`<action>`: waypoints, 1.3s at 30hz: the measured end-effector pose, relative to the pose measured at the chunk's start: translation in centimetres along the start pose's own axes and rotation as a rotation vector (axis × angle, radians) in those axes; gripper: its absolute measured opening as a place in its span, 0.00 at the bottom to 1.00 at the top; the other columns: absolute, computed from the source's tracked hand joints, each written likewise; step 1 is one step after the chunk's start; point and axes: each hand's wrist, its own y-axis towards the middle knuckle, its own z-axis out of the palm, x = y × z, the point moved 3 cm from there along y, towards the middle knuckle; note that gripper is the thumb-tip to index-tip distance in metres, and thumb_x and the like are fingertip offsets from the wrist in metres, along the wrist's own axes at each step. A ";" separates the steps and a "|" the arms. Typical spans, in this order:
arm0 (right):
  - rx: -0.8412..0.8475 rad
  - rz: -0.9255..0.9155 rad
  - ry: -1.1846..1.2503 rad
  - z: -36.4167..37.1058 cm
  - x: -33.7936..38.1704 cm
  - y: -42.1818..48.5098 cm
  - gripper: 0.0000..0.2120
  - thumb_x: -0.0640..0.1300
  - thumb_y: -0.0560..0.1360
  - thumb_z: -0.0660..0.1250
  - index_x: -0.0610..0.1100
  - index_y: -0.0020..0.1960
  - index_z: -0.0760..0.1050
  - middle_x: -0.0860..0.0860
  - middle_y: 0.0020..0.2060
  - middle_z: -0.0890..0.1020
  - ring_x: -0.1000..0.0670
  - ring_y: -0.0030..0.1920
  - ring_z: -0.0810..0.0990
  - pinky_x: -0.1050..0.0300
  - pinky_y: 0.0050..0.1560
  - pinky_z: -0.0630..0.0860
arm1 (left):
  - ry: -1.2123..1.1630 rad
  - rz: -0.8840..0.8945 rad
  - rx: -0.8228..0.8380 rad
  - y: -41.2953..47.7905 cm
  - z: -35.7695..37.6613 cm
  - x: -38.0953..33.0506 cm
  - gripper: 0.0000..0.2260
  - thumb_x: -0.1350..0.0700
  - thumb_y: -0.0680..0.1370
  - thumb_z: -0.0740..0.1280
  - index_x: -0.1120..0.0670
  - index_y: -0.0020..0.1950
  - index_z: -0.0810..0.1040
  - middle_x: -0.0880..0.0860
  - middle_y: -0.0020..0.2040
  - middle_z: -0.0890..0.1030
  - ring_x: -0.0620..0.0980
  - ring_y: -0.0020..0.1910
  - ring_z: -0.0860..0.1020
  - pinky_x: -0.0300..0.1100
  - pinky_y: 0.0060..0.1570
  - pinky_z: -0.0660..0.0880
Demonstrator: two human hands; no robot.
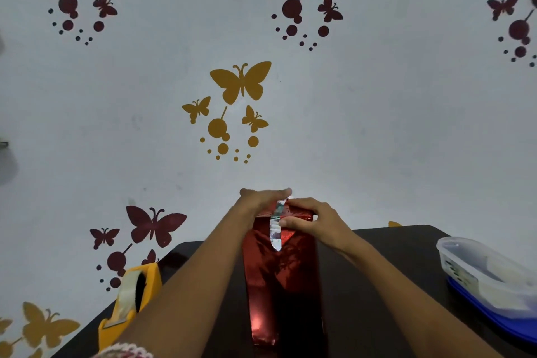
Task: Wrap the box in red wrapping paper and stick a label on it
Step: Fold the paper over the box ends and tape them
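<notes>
Pale wall with butterfly decals behind a dark table (412, 247). The tall box in shiny red foil wrapping paper (279, 276) stands upright mid-table. The left hand (261, 197) lies flat, pinning the top fold; the right hand (313, 219) grips the top, thumb on a clear tape strip (275, 229) (lower end apparently loose). Best smoothed downward, with the fold kept pinned.

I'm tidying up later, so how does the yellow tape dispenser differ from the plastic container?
The tape dispenser is opaque yellow; the plastic container is see-through over a blue base. The dispenser stands left of the wrapped box, the container right. The dispenser carries a clear tape roll; the container's pale contents are too blurred to name. Both rest on the dark table.
</notes>
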 end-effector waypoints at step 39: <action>-0.233 0.298 0.178 4.7 1.1 -0.8 0.36 0.60 0.66 0.71 0.46 0.67 0.63 0.49 0.60 0.75 0.48 0.58 0.75 0.52 0.58 0.74 | 0.269 0.504 -0.433 -6.8 3.8 8.2 0.33 0.43 0.70 0.72 0.54 0.66 0.62 0.49 0.61 0.69 0.48 0.59 0.71 0.43 0.56 0.73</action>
